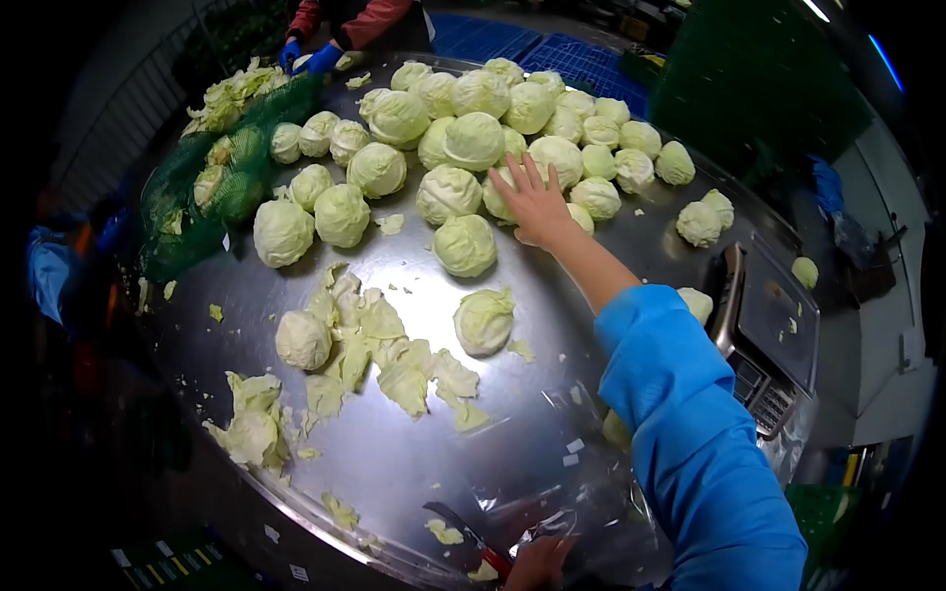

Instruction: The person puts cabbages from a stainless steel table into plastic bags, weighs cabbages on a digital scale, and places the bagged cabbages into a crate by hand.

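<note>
My right hand (533, 205), in a blue sleeve (680, 414), stretches out with fingers spread over the near side of a pile of pale green cabbages (473, 141). Its fingers rest on or just above a cabbage (499, 195); contact is hard to judge. At the bottom edge my left hand (542, 563) is partly cut off, and its fingers do not show clearly. Beside it lie a knife (490, 558) with a dark blade and red handle, and crumpled clear plastic. Closer to me sit a single cabbage (484, 322) and another cabbage (304, 340) among loose leaves (404, 379).
A metal table (394, 483) carries everything. At right stands a digital scale (774, 315), with two cabbages (703, 222) behind it. Green netting (163, 212) lies at left. Across the table, a person in blue gloves (320, 61) handles leaves. Blue plastic pallets (581, 69) are behind.
</note>
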The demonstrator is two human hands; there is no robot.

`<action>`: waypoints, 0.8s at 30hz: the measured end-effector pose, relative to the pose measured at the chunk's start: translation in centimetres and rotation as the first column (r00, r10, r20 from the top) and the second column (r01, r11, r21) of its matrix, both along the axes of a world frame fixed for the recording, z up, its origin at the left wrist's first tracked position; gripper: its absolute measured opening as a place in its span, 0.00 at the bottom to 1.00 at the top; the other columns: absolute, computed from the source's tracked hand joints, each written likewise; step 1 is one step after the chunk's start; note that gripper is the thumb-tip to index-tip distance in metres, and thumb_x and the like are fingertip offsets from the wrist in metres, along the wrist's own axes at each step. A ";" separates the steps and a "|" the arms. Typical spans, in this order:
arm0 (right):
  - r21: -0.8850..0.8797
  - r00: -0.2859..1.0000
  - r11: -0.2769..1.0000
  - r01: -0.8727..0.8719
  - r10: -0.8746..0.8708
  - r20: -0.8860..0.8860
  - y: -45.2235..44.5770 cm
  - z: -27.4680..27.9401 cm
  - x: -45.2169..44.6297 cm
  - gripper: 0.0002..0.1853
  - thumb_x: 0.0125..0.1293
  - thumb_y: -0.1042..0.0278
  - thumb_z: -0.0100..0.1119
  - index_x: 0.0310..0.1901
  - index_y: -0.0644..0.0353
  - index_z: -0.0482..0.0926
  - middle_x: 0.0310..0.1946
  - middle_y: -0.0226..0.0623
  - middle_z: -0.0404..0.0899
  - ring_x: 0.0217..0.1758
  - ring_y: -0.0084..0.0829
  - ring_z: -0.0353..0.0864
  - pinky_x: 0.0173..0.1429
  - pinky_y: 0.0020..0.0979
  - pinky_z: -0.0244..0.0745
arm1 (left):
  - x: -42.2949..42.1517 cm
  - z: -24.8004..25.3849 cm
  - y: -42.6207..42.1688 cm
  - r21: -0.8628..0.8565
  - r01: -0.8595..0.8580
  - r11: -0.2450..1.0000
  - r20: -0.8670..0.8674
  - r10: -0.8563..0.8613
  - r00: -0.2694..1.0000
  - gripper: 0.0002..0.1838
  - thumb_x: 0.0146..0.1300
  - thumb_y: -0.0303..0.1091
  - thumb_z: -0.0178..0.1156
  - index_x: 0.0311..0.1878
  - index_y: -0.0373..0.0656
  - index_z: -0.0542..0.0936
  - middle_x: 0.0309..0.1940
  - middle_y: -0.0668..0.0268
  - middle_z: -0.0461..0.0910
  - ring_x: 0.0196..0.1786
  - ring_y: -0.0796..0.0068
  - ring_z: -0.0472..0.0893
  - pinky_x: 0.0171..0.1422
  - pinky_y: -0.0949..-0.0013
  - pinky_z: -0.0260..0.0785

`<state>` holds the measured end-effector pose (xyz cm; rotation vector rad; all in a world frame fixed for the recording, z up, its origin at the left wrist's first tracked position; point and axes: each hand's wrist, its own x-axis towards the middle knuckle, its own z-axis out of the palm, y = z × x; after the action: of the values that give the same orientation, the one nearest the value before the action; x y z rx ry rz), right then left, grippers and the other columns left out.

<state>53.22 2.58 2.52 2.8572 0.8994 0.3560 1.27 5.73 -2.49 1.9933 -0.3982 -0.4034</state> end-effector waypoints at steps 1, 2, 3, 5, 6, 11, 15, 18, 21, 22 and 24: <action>-0.011 1.000 1.000 -0.003 0.002 -0.012 0.5 -0.8 0.6 0.54 0.42 0.62 0.71 0.70 0.41 0.46 0.69 0.43 0.48 0.73 0.46 0.45 0.67 0.62 0.47 | 0.2 -0.1 0.0 0.020 -0.031 0.999 0.050 0.030 0.998 0.30 0.50 0.33 0.57 0.59 0.37 0.69 0.55 0.52 0.69 0.55 0.52 0.68 0.59 0.52 0.59; 0.059 0.999 0.998 0.005 -0.008 0.051 0.5 -1.6 0.7 0.52 0.40 0.60 0.73 0.67 0.43 0.52 0.67 0.44 0.53 0.71 0.46 0.50 0.68 0.60 0.47 | -0.1 0.4 -0.2 0.037 -0.065 0.997 0.098 0.061 0.993 0.28 0.50 0.33 0.57 0.58 0.38 0.70 0.54 0.52 0.69 0.55 0.52 0.68 0.59 0.52 0.59; 0.062 0.997 0.998 -0.024 0.019 0.079 0.2 -2.1 1.1 0.50 0.39 0.60 0.73 0.66 0.44 0.54 0.65 0.44 0.55 0.70 0.46 0.52 0.68 0.59 0.47 | 0.9 1.8 -0.3 0.051 -0.104 0.993 0.147 0.095 0.984 0.27 0.50 0.33 0.57 0.57 0.38 0.71 0.54 0.53 0.70 0.55 0.52 0.68 0.59 0.52 0.59; 0.073 0.990 0.995 -0.070 0.060 0.126 -1.1 -2.7 1.2 0.47 0.39 0.60 0.74 0.63 0.46 0.58 0.62 0.43 0.58 0.67 0.45 0.56 0.68 0.58 0.47 | 0.2 1.1 -0.5 0.008 -0.089 0.996 0.222 0.085 0.971 0.25 0.52 0.33 0.55 0.56 0.39 0.72 0.53 0.54 0.71 0.55 0.53 0.68 0.59 0.53 0.59; 0.102 0.980 0.986 -0.130 0.113 0.161 -1.7 -2.2 0.6 0.43 0.39 0.61 0.73 0.60 0.51 0.62 0.57 0.45 0.63 0.63 0.44 0.60 0.68 0.56 0.47 | -0.5 -0.3 -0.8 -0.076 -0.081 0.994 0.225 0.096 0.970 0.25 0.52 0.33 0.55 0.56 0.39 0.73 0.53 0.54 0.71 0.55 0.53 0.68 0.58 0.53 0.59; 0.709 0.994 0.703 0.055 0.030 -0.106 -3.9 2.4 -5.4 0.39 0.45 0.63 0.71 0.59 0.58 0.62 0.55 0.47 0.66 0.60 0.43 0.66 0.66 0.50 0.57 | -2.8 -4.8 -2.1 -0.332 -0.091 0.939 -0.721 -0.190 0.667 0.24 0.54 0.39 0.54 0.54 0.40 0.74 0.55 0.55 0.71 0.56 0.50 0.68 0.62 0.54 0.58; 0.516 0.514 -0.211 0.830 0.648 -0.562 -9.5 8.5 -14.8 0.37 0.54 0.61 0.67 0.62 0.60 0.59 0.61 0.42 0.63 0.64 0.39 0.64 0.68 0.43 0.60 | -2.2 -2.5 -1.3 -0.185 0.100 0.978 0.276 -0.046 0.960 0.14 0.52 0.30 0.58 0.43 0.39 0.76 0.50 0.53 0.73 0.51 0.56 0.75 0.50 0.58 0.70; 0.336 0.455 -0.323 0.885 0.757 -0.470 -13.4 10.6 -23.4 0.47 0.50 0.50 0.69 0.68 0.52 0.53 0.66 0.35 0.59 0.68 0.41 0.58 0.71 0.50 0.52 | 1.8 1.9 -1.6 -0.297 -0.066 0.953 0.371 0.178 0.911 0.19 0.46 0.33 0.68 0.43 0.39 0.78 0.46 0.54 0.75 0.49 0.55 0.75 0.52 0.61 0.69; 0.430 0.573 -0.388 0.815 0.654 -0.495 -15.3 12.4 -30.5 0.43 0.53 0.67 0.68 0.67 0.54 0.51 0.63 0.37 0.59 0.66 0.38 0.61 0.67 0.43 0.62 | 7.4 8.6 -0.2 -0.245 -0.241 0.939 0.399 0.325 0.858 0.29 0.47 0.26 0.66 0.55 0.35 0.70 0.54 0.48 0.69 0.57 0.49 0.68 0.59 0.55 0.62; 0.545 0.638 -0.357 0.759 0.575 -0.512 -15.6 12.8 -32.6 0.43 0.54 0.67 0.68 0.67 0.54 0.51 0.63 0.37 0.59 0.65 0.37 0.62 0.66 0.40 0.62 | 9.8 11.6 -0.4 -0.302 -0.300 0.905 0.460 0.414 0.785 0.32 0.48 0.29 0.66 0.57 0.32 0.67 0.55 0.48 0.68 0.57 0.48 0.69 0.60 0.53 0.61; 0.651 0.716 -0.332 0.683 0.483 -0.505 -15.5 13.6 -36.5 0.44 0.54 0.67 0.67 0.68 0.53 0.49 0.63 0.38 0.59 0.65 0.37 0.62 0.66 0.38 0.63 | 13.0 17.3 -0.8 -0.278 -0.238 0.931 0.543 0.356 0.760 0.35 0.48 0.32 0.67 0.60 0.32 0.65 0.58 0.49 0.65 0.60 0.50 0.65 0.63 0.55 0.57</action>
<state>16.68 -12.88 16.13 5.0617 -0.3915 -0.4912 14.31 4.93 14.85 1.9110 -0.4662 0.4656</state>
